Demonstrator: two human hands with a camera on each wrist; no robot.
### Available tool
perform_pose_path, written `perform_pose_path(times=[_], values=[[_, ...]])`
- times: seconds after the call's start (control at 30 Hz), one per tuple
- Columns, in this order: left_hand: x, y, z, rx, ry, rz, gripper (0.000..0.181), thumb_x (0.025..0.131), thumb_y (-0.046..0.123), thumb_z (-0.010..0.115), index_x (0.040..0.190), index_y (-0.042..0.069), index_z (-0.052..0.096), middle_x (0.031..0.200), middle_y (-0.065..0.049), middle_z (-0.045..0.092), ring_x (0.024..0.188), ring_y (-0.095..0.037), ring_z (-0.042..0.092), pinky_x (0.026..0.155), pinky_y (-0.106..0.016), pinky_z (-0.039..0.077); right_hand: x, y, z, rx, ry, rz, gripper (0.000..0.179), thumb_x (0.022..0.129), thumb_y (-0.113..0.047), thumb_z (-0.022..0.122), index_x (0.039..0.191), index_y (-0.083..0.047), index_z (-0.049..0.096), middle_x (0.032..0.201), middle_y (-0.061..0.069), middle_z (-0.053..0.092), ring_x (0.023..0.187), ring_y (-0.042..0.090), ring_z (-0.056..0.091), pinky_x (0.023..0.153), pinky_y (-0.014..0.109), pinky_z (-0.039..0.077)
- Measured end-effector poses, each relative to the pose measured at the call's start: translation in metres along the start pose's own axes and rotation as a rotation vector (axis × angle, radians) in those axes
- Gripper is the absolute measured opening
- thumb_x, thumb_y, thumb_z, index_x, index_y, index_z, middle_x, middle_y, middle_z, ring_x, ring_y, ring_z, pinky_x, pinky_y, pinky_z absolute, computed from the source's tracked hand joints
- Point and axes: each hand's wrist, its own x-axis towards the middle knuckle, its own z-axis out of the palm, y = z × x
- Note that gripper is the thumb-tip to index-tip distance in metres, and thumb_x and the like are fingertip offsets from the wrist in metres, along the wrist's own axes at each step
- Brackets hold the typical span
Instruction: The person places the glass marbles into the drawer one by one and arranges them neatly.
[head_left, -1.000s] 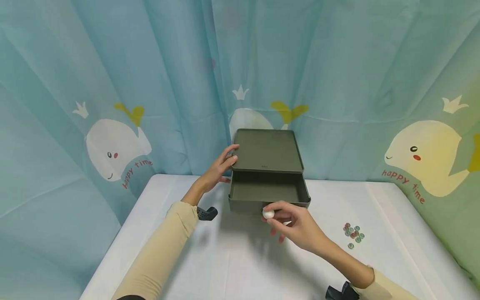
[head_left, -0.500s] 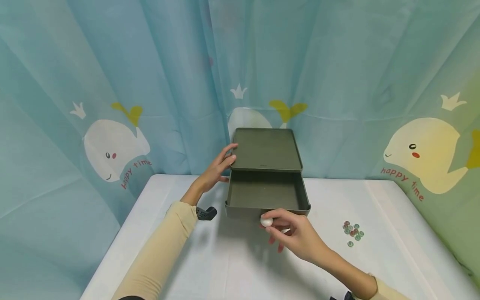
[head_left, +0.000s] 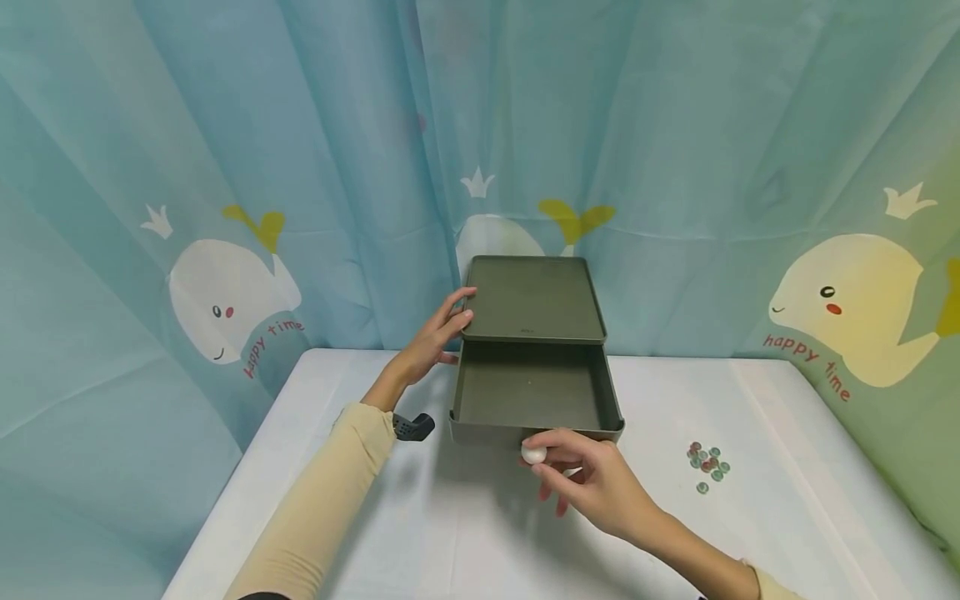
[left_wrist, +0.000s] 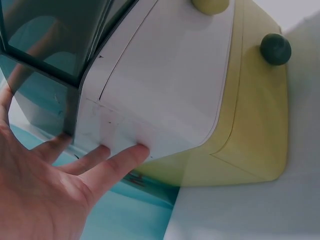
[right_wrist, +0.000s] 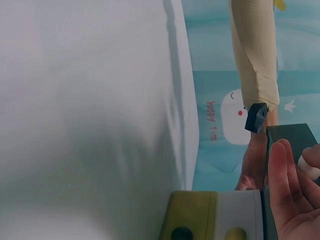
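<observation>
Head view: a dark green drawer box (head_left: 534, 297) stands on the white tabletop (head_left: 390, 525), its open drawer (head_left: 531, 398) jutting out at 6 o'clock. At the box's 5 o'clock, the right hand (head_left: 603, 485) pinches the white knob (head_left: 533, 454) on the drawer front between thumb and fingers. The left hand (head_left: 427, 343) rests against the box's 9 o'clock side, its fingers clasping nothing. Small red and green pieces (head_left: 707, 467) lie clustered at the box's 4 o'clock. A blue whale-print curtain (head_left: 675, 150) hangs at 12.

Left wrist view: from 8 o'clock, spread fingertips touch the box's white section (left_wrist: 170, 75); the yellow section (left_wrist: 260, 105) with a dark green knob (left_wrist: 275, 49) sits at that section's 3 o'clock.

Right wrist view: the right hand, at 4 o'clock, grasps the white knob; a beige sleeve (right_wrist: 255, 55) comes down from 2, and both coloured sections show around 5.
</observation>
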Motion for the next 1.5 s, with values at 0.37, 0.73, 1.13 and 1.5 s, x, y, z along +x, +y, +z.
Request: perform_pose_path(times=[0.37, 0.73, 1.13, 1.5], values=[[-0.001, 0.001, 0.001, -0.001, -0.001, 0.005, 0.056, 0.105, 0.048, 0.045, 0.158, 0.044, 0.029, 0.168, -0.008, 0.020, 0.150, -0.044, 0.025, 0.100, -0.073, 0.041, 0.000, -0.003, -0.001, -0.008, -0.007, -0.026, 0.032, 0.095, 0.010, 0.065, 0.124, -0.006, 0.065, 0.101, 0.010, 0.074, 0.067, 0.020, 0.072, 0.046, 0.028, 0.055], [0.000, -0.002, -0.001, -0.015, 0.005, -0.007, 0.055, 0.105, 0.048, 0.045, 0.158, 0.045, 0.029, 0.167, -0.008, 0.022, 0.149, -0.042, 0.028, 0.099, -0.073, 0.041, -0.006, -0.001, -0.022, -0.097, -0.198, -0.007, 0.051, 0.096, 0.000, 0.069, 0.144, -0.011, 0.055, 0.124, 0.008, 0.068, 0.081, 0.014, 0.072, 0.066, 0.032, 0.061], [0.001, -0.002, -0.001, -0.004, -0.007, 0.005, 0.056, 0.105, 0.049, 0.045, 0.158, 0.044, 0.029, 0.167, -0.009, 0.020, 0.150, -0.044, 0.026, 0.099, -0.073, 0.041, -0.018, -0.005, -0.069, -0.037, -0.514, 0.052, 0.053, 0.096, -0.004, 0.071, 0.146, -0.009, 0.052, 0.140, 0.003, 0.060, 0.105, 0.017, 0.070, 0.087, 0.037, 0.059], [0.001, -0.001, 0.001, -0.003, 0.005, 0.006, 0.058, 0.105, 0.047, 0.044, 0.160, 0.039, 0.027, 0.167, -0.011, 0.021, 0.149, -0.045, 0.027, 0.098, -0.073, 0.041, -0.036, 0.016, -0.118, -0.043, -0.557, 0.160, 0.045, 0.097, -0.005, 0.071, 0.139, -0.014, 0.060, 0.133, 0.002, 0.065, 0.108, 0.022, 0.069, 0.091, 0.039, 0.057]])
